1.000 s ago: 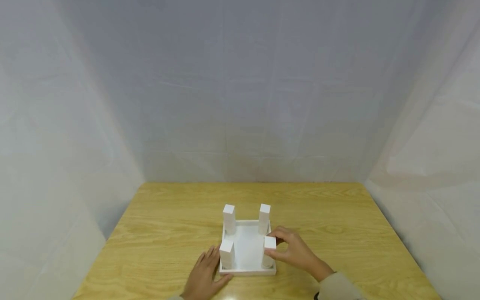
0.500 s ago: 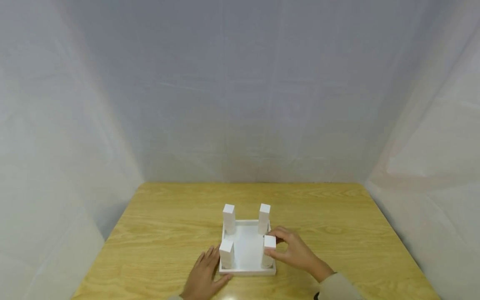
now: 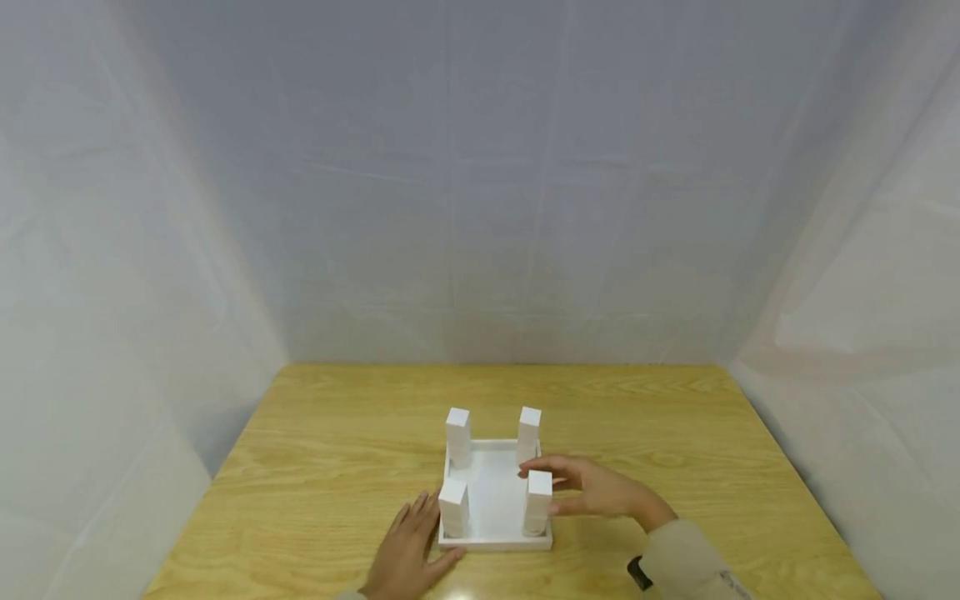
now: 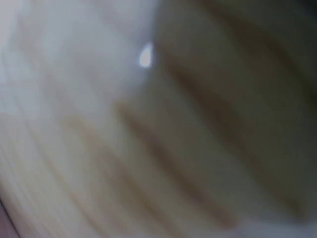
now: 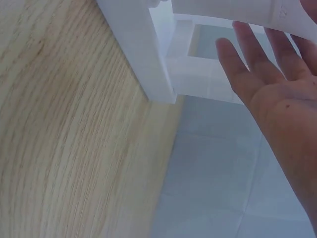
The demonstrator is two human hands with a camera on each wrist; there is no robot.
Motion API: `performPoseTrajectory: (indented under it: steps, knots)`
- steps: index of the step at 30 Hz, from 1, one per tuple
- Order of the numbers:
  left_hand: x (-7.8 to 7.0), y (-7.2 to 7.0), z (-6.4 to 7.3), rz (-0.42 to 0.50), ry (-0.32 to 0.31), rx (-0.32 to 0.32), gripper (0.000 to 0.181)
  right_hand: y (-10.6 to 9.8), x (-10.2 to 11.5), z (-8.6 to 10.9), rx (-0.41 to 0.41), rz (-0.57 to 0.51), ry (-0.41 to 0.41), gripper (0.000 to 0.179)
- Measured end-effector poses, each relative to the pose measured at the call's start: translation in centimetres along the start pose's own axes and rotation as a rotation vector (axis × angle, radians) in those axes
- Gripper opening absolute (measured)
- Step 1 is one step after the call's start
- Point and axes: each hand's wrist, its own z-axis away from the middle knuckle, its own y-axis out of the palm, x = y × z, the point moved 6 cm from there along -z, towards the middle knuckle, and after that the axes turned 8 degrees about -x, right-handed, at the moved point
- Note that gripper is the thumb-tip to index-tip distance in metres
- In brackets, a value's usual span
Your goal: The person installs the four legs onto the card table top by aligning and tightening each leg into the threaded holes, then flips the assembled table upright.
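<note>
A shallow white tray-like piece (image 3: pixel 495 500) with a raised rim lies on the table, a square white leg standing upright at each corner. My left hand (image 3: pixel 408 550) rests on the table along its left side, fingertips at the rim and thumb by the near corner. About the near right leg (image 3: pixel 538 504) is my right hand (image 3: pixel 600 490), its fingers extended behind the leg and its thumb tip beside it. The right wrist view has those fingers (image 5: pixel 257 64) straight and spread next to the white leg (image 5: pixel 223 11). Only blur fills the left wrist view.
The wooden table (image 3: pixel 337 450) extends around the tray on all sides. White sheeting (image 3: pixel 487 208) hangs behind its far edge and along both sides. The far left leg (image 3: pixel 458 437) and far right leg (image 3: pixel 528 433) rise above the rim.
The right hand has loosened its grip on the near right leg, its fingers straightening and its wrist shifting slightly right. Left hand, tray and legs stay put.
</note>
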Motion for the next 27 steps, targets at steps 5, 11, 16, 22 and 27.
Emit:
performPoseTrajectory:
  steps: [5, 11, 16, 22, 27]
  knots:
    - [0.0, 0.0, 0.0, 0.009, -0.016, 0.016, 0.083, 0.1, 0.2, -0.1, 0.035, -0.097, -0.029, 0.051]
    - [0.1, 0.1, 0.0, -0.002, -0.017, 0.024, 0.084, 0.1, 0.2, -0.1, -0.046, -0.103, -0.088, 0.043]
    - [0.0, 0.0, 0.0, -0.008, -0.012, 0.014, 0.084, 0.1, -0.3, 0.2, -0.21, -0.017, -0.075, 0.036]
    - [-0.1, -0.1, 0.0, -0.01, -0.003, 0.001, 0.084, 0.6, -0.1, 0.5, -0.4, 0.059, -0.07, 0.031]
    - [0.0, -0.1, 0.0, -0.009, 0.002, -0.001, 0.085, 1.4, -0.4, 0.9, -0.573, 0.085, -0.049, 0.031]
